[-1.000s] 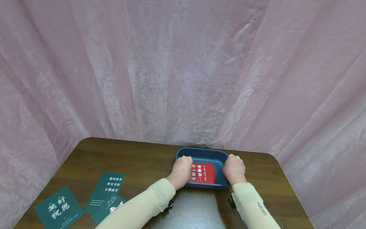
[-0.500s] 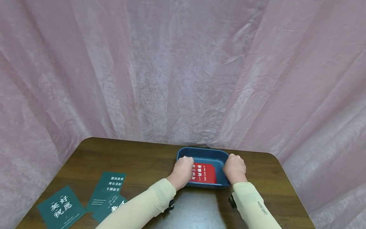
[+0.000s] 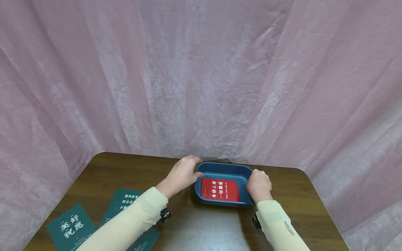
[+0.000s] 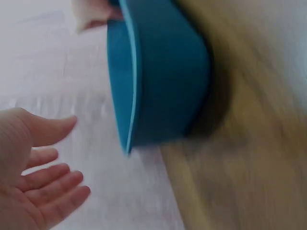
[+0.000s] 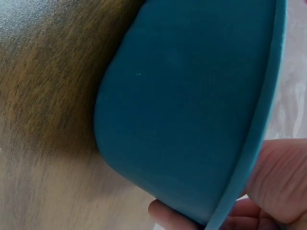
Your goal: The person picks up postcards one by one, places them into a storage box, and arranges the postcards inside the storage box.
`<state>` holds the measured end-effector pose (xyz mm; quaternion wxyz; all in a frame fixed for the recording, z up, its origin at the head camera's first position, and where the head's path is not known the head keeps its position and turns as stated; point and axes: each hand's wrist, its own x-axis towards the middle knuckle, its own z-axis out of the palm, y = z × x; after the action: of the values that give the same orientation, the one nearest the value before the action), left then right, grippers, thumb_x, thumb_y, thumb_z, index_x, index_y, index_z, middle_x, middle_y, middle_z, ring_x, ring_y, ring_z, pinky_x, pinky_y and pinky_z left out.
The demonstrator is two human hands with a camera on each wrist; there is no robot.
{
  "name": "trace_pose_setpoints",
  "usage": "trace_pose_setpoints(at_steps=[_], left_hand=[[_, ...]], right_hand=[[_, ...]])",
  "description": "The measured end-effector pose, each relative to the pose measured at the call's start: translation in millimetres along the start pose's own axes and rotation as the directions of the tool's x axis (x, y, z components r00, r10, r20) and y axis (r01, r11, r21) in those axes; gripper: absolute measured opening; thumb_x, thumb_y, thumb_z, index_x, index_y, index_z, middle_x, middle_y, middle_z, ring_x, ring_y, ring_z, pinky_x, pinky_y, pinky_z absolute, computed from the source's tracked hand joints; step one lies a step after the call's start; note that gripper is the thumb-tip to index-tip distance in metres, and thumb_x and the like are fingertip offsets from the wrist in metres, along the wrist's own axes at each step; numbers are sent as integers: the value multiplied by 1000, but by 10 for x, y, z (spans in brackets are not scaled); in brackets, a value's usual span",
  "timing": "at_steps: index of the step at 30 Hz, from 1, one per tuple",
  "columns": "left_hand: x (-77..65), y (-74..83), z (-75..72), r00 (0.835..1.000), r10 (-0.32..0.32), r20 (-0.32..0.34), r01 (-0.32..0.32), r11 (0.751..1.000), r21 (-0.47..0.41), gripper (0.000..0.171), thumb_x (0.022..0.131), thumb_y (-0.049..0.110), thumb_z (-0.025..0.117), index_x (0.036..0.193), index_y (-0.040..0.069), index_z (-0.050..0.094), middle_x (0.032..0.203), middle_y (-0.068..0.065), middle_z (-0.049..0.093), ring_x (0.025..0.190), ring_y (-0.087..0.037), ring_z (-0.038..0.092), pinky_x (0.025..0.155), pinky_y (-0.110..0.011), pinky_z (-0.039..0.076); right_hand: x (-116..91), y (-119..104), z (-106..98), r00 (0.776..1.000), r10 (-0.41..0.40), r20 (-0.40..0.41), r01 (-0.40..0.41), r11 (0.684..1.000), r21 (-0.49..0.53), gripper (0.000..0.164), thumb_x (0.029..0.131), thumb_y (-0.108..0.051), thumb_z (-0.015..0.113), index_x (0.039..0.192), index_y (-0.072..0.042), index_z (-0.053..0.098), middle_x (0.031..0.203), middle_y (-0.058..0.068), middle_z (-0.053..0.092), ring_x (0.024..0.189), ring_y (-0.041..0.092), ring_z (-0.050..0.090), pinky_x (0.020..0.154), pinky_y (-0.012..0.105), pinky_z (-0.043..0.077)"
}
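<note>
A blue rectangular plastic tub [image 3: 224, 169] stands near the far edge of the table. Inside it lie red cards [image 3: 231, 191] with white Chinese lettering, seemingly stacked. My right hand [image 3: 259, 185] grips the tub's right end; the right wrist view shows the thumb side [image 5: 283, 179] over the rim and a fingertip against the outer wall. Beside the left end is my left hand [image 3: 182, 173], fingers loosely spread. In the left wrist view that hand [image 4: 41, 172] holds nothing, and a gap separates it from the tub [image 4: 168, 72].
Green cards with white lettering lie on the wooden table [image 3: 292, 209]: a square one [image 3: 71, 226] at the far left, a longer one [image 3: 120, 200] and another [image 3: 146, 240] partly under my left sleeve. A pink curtain [image 3: 201, 87] hangs behind the table's far edge.
My left hand has let go of the tub's left end and moved left, its fingers opening. More of the red cards now shows. The right hand and the tub have stayed nearly in place.
</note>
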<state>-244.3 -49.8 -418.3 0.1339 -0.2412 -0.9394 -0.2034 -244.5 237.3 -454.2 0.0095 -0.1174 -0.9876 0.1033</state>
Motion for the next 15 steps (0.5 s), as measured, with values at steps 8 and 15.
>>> trace_pose_setpoints(at_steps=[8, 15], left_hand=[[-174, -562, -372, 998, -50, -35, 50, 999, -11, 60, 71, 35, 81, 123, 19, 56, 120, 1, 59, 111, -19, 58, 89, -37, 50], [-427, -969, -525, 981, -118, 155, 115, 993, 29, 80, 69, 35, 82, 137, 19, 43, 137, -3, 48, 128, -27, 43, 100, -49, 40]], right_hand=[[12, -1, 10, 1000, 6, -6, -6, 1000, 2, 24, 77, -10, 61, 95, 6, 63, 91, 27, 66, 73, 38, 64, 50, 49, 50], [-4, -10, 7, 1000, 14, 7, -14, 1000, -8, 23, 78, -8, 60, 95, 6, 63, 90, 28, 65, 74, 38, 64, 49, 48, 49]])
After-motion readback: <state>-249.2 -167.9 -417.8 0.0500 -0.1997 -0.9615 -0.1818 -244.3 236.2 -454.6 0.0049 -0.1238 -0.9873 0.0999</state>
